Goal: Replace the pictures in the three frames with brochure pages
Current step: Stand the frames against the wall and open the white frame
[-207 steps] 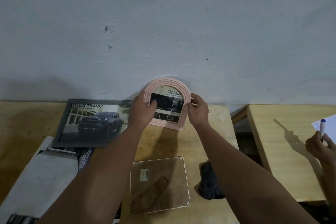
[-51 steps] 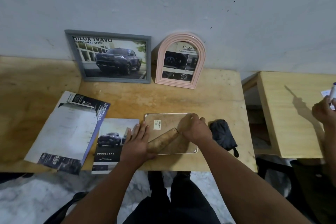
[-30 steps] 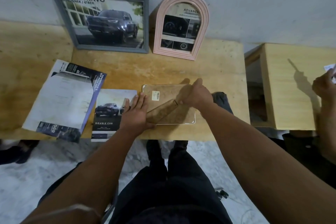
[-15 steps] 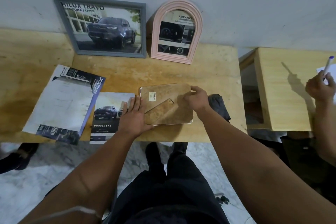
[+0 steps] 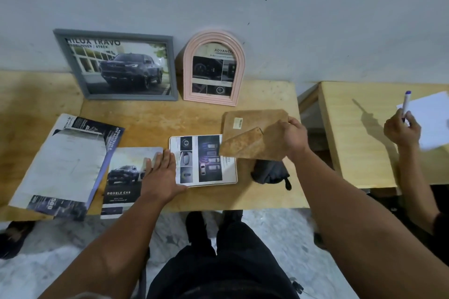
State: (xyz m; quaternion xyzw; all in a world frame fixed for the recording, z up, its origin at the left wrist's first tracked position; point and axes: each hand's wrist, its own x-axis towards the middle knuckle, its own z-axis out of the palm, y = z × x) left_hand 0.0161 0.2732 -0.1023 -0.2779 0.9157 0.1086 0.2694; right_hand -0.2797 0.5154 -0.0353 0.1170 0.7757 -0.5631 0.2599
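A white frame [image 5: 233, 179] lies flat near the table's front edge with a brochure page [image 5: 201, 160] showing inside it. My right hand [image 5: 290, 138] holds the frame's brown backing board [image 5: 250, 128] lifted off to the right, its stand flap hanging open. My left hand [image 5: 161, 172] lies flat with spread fingers on the frame's left edge. A grey frame [image 5: 121, 65] with a truck picture and a pink arched frame [image 5: 213, 68] lean on the wall at the back.
A "Double Cab" brochure page [image 5: 121, 177] and a larger open brochure [image 5: 63, 162] lie at the left. A dark pouch [image 5: 269, 172] sits right of the white frame. Another person's hand [image 5: 401, 126] holds a pen over paper [image 5: 427, 114] on the neighbouring table [image 5: 359, 143].
My right hand has lifted the backing board off the white frame and carried it up and right, uncovering the page inside. My left hand stayed on the frame's left edge.
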